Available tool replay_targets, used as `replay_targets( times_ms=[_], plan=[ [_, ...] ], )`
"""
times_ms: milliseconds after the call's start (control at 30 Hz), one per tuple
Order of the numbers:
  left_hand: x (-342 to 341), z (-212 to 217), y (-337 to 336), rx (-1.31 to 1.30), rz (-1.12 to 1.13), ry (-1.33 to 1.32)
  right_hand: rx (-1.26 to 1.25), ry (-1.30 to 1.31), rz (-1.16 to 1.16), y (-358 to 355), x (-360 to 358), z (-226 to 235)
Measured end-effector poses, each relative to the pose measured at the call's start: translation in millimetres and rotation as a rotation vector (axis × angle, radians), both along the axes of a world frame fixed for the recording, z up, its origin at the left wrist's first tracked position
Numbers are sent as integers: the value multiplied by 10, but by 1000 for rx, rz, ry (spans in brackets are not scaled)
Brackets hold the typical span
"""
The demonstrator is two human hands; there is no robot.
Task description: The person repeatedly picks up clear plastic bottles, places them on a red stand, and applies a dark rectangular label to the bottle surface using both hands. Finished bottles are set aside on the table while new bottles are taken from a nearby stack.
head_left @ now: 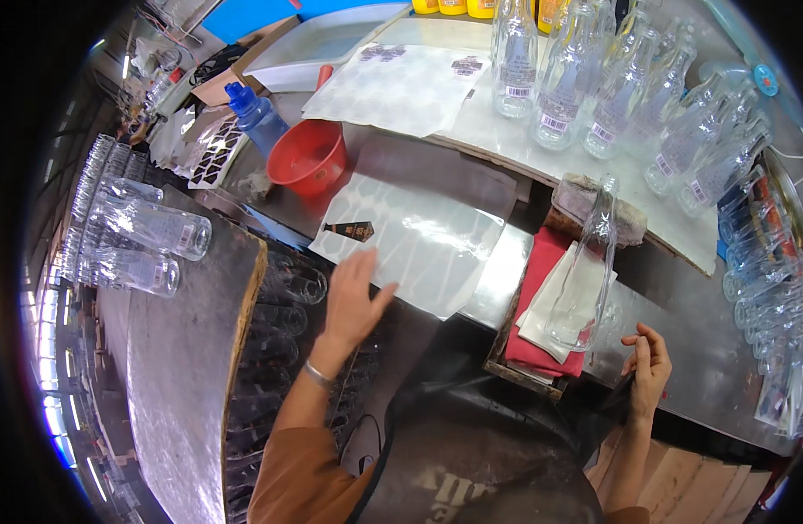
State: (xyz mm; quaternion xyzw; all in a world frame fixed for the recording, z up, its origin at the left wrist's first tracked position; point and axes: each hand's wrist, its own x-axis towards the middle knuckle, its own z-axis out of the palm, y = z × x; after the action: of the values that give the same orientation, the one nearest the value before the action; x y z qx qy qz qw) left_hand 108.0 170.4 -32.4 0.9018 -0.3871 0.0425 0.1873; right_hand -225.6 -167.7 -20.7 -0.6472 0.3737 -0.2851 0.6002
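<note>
Glossy label backing sheet (410, 240), clear glass bottle (585, 266) on matt red cloth (541, 262), shiny red plastic bowl (310, 157), dull scuffed metal worktop (179, 367), rough wooden tray (515, 371).

Rust-brown sleeves, dark printed apron, silver bracelet (317, 375) on left wrist.

The left hand (353, 297) is resting flat on the near edge of a glossy backing sheet of peeled labels (419, 240), which is lying on the metal worktop (471, 175). One dark diamond-shaped label (349, 230) is sitting on that sheet's left corner. Behind the sheet, to the left, a red plastic bowl (310, 157) is standing just beside a blue-capped squeeze bottle (255, 115). Right of the sheet, a clear glass bottle (585, 271) is lying on folded white cloth over a red cloth (541, 297) (in a shallow wooden tray). The right hand (648, 371) is hovering near the bottle's base. Rows of upright clear bottles (629, 96) are standing behind, and more bottles (144, 236) are lying far left.
</note>
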Motion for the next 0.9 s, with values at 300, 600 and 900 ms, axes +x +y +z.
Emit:
replay_targets(
  times_ms=[300,600,900],
  plan=[
    [270,-213,-69,21,73,-117,-28,-18,59,107,143,110],
    [31,-163,233,-31,-210,-89,4,-18,53,77,80,48],
    [250,-134,317,-371,-73,232,22,-20,26,42,-65,-121]
  ],
)
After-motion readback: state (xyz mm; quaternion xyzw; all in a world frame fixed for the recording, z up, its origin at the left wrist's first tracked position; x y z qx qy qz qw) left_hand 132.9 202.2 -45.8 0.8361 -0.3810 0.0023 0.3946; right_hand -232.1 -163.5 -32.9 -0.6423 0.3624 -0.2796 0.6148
